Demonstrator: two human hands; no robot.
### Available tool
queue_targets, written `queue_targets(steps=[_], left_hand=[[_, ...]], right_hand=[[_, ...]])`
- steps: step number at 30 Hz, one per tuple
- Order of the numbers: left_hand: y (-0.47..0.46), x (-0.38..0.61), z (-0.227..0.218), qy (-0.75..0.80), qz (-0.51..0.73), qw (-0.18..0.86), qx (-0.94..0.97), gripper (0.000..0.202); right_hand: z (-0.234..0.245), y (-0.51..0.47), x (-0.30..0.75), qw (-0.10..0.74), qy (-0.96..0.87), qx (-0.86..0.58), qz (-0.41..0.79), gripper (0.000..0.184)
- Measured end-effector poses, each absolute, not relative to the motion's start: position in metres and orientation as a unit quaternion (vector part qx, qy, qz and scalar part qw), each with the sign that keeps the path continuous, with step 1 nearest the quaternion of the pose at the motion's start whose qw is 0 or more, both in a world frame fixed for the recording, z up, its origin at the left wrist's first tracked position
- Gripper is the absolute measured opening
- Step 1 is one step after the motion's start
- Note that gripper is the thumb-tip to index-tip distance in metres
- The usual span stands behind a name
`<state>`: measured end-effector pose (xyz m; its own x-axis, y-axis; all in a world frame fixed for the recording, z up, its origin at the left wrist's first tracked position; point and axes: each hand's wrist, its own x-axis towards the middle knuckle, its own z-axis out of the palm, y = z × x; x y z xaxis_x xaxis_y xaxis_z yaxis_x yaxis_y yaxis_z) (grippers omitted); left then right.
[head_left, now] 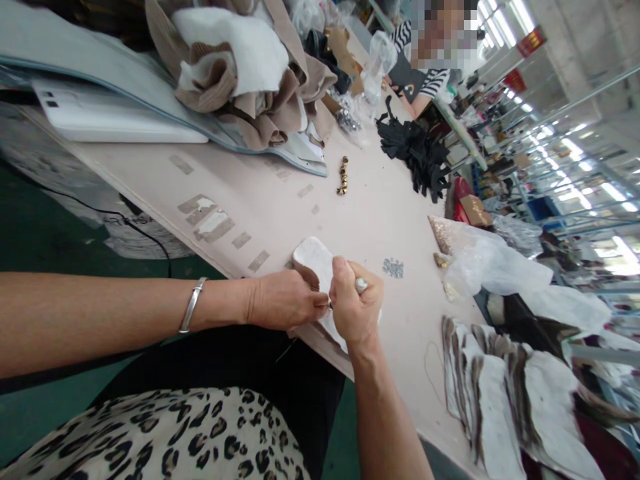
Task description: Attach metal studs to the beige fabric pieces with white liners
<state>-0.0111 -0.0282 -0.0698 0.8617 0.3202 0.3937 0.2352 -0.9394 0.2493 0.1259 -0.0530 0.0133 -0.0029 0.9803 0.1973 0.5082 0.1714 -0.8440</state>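
Observation:
My left hand (287,298), with a silver bangle on its wrist, pinches a brown ribbed fabric piece with a white fuzzy side (314,252) near the table's front edge. My right hand (356,300) is wrapped in a fist round a hand tool, whose rounded silvery handle end (361,285) pokes out by the thumb. The tool's working end is mostly hidden; a small dark bit shows by my left fingertips. Both hands are almost touching over the fabric piece. Right of them lies a small patch of tiny grey metal pieces (393,268).
A row of gold-coloured metal pieces (343,176) lies farther back. Brown and white fabric is heaped (235,60) at the back left. Black strips (415,153), a clear plastic bag (495,263) and stacked white-brown pieces (500,400) stand right. A person in striped sleeves (434,83) sits across.

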Motion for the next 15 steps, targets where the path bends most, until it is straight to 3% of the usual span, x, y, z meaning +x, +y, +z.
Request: queue_targets(steps=[5,9,13,15], left_hand=[[-0.027,-0.015,-0.060,0.098,0.210,0.062,0.971,0.017],[-0.028,-0.016,-0.058,0.102,0.227,0.059,0.967,0.008],[-0.029,-0.017,-0.060,0.117,0.224,0.051,0.966,0.010],[-0.029,-0.017,-0.059,0.123,0.219,0.055,0.966,0.011]], right_hand=[[0.017,-0.059,0.146,0.543,-0.543,-0.520,0.373,0.052],[0.020,-0.065,0.143,0.675,-0.488,-0.425,0.354,0.045],[0.006,-0.071,0.160,0.614,-0.514,-0.489,0.346,0.050],[-0.001,-0.070,0.186,0.522,-0.572,-0.583,0.244,0.052]])
